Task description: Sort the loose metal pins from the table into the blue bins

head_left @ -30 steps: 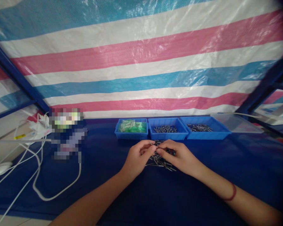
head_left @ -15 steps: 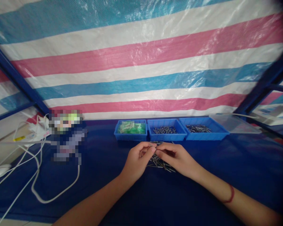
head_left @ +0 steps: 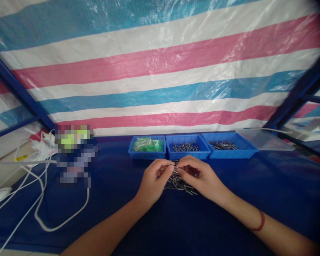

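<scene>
Over a loose pile of thin metal pins (head_left: 180,185) on the dark blue table, my two hands come close together. My left hand (head_left: 156,179) is closed, thumb and forefinger pinched around one end of a small shiny metal pin (head_left: 176,167). From the other side my right hand (head_left: 200,174) pinches towards the same small piece, fingers curled. Most of the pin is hidden by the fingertips. Behind the hands stand a blue bin of green and clear packets (head_left: 148,145), a middle bin of metal pins (head_left: 186,147) and a right bin of metal pins (head_left: 224,145).
White cables (head_left: 44,199) loop over the table at the left, near a white mouse (head_left: 0,195) and a blurred patch of items (head_left: 74,156). A clear plastic sheet (head_left: 266,140) lies right of the bins. Striped sheeting (head_left: 160,71) hangs behind, between blue frame posts.
My fingertips have drawn slightly apart, so a shiny bit of metal shows between them. My right hand has lifted a little; the bins and pile stay as they were.
</scene>
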`<state>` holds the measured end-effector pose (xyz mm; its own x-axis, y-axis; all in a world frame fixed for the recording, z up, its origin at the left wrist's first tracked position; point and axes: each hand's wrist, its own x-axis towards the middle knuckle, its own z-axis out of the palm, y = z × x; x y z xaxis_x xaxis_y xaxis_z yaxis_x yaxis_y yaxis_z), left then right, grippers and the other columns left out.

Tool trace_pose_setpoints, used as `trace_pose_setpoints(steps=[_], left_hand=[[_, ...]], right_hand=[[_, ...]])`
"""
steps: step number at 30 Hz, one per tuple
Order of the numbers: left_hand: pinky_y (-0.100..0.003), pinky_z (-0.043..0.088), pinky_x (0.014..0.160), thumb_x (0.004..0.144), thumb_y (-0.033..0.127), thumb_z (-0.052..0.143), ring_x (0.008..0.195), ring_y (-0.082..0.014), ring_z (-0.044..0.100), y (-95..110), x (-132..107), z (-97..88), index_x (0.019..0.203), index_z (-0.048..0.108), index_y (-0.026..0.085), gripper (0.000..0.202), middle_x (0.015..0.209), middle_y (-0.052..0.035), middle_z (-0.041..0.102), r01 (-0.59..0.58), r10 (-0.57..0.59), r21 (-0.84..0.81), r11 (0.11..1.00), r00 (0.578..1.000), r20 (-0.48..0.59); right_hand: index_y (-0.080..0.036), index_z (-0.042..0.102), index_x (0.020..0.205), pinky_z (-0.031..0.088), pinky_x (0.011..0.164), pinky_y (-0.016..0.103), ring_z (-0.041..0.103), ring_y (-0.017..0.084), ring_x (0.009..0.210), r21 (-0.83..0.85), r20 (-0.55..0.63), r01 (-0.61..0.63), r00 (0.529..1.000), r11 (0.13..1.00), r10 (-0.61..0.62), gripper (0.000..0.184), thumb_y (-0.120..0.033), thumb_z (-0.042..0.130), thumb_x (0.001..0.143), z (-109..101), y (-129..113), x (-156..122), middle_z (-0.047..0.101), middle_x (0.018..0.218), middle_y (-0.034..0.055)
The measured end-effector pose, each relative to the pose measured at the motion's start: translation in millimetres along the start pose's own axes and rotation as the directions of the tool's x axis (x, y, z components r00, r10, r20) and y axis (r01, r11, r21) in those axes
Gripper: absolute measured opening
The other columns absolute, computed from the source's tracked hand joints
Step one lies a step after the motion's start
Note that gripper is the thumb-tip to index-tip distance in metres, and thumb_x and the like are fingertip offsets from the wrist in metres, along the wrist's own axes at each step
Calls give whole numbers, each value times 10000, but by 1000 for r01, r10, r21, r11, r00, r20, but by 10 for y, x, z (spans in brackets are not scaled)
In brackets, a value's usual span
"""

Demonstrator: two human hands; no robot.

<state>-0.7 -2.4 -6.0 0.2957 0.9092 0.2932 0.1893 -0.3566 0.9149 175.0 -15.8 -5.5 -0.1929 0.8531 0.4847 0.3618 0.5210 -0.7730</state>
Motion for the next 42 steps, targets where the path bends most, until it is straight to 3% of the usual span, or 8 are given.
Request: trace_pose_setpoints(steps=[9, 12, 16, 20, 25, 29, 33, 42], left_hand=[[-263, 459, 773, 865, 300, 557, 885, -168, 586, 68, 21, -84, 1031, 605, 173, 215, 989, -58, 620, -163, 104, 343, 925, 978, 182], [-315, 416, 883, 848, 383, 580, 996, -207, 554, 157, 54, -232, 1091, 593, 195, 308, 1033, -53, 613, -288, 109, 503, 815, 929, 355], [-257, 432, 757, 827, 455, 590, 847, -173, 588, 218, 104, -422, 1023, 625, 200, 324, 916, -24, 618, -370, -7, 568, 735, 834, 552], [-221, 410, 673, 799, 423, 639, 753, -147, 589, 172, 113, -454, 873, 645, 191, 244, 839, -2, 616, -424, -74, 580, 696, 760, 645], [-202, 406, 695, 860, 247, 577, 777, -131, 592, 116, 80, -392, 843, 646, 191, 90, 850, 3, 621, -463, -54, 546, 698, 726, 685], [-220, 415, 706, 889, 231, 518, 773, -137, 589, 131, 71, -366, 842, 623, 178, 126, 861, -9, 606, -439, -56, 571, 694, 758, 650], [-249, 421, 767, 914, 236, 465, 836, -155, 568, 143, 79, -341, 877, 586, 172, 142, 884, -27, 587, -356, 7, 565, 744, 850, 526], [-209, 387, 659, 910, 265, 451, 704, -117, 517, 15, 48, -141, 866, 562, 162, 157, 781, 6, 562, -146, 39, 333, 931, 950, 309]], right_hand=[[-202, 610, 825, 444, 598, 291, 546, 152, 672, -151, -59, 88, 993, 985, -98, 129, -299, 535, 863, -185, -19, 48, 601, 762, 32], [-205, 622, 817, 459, 644, 312, 578, 180, 727, -295, -241, 26, 965, 955, -101, 170, -351, 542, 851, -475, 146, 123, 639, 816, 45], [-173, 638, 887, 455, 620, 321, 568, 184, 651, -546, -519, -240, 849, 802, -100, 277, -406, 491, 858, -924, 488, 193, 647, 808, 64], [-144, 668, 902, 453, 726, 380, 590, 246, 735, -721, -426, -247, 895, 648, -133, 311, -405, 520, 821, -1104, 760, 204, 650, 801, 113], [-168, 656, 952, 447, 790, 405, 597, 268, 831, -771, -296, -137, 942, 623, -159, 275, -367, 499, 846, -898, 705, 191, 664, 900, 117], [-198, 648, 902, 446, 812, 393, 595, 240, 853, -686, -161, 71, 956, 725, -246, 180, -303, 509, 858, -592, 374, 154, 668, 900, 78], [-208, 630, 894, 451, 813, 377, 606, 206, 846, -470, 58, 257, 964, 845, -260, 110, -271, 548, 857, -311, 71, 84, 672, 874, 54], [-198, 614, 859, 466, 646, 279, 584, 150, 714, -155, 102, 178, 981, 972, -164, 92, -258, 544, 868, -39, 35, -15, 623, 766, 29]])
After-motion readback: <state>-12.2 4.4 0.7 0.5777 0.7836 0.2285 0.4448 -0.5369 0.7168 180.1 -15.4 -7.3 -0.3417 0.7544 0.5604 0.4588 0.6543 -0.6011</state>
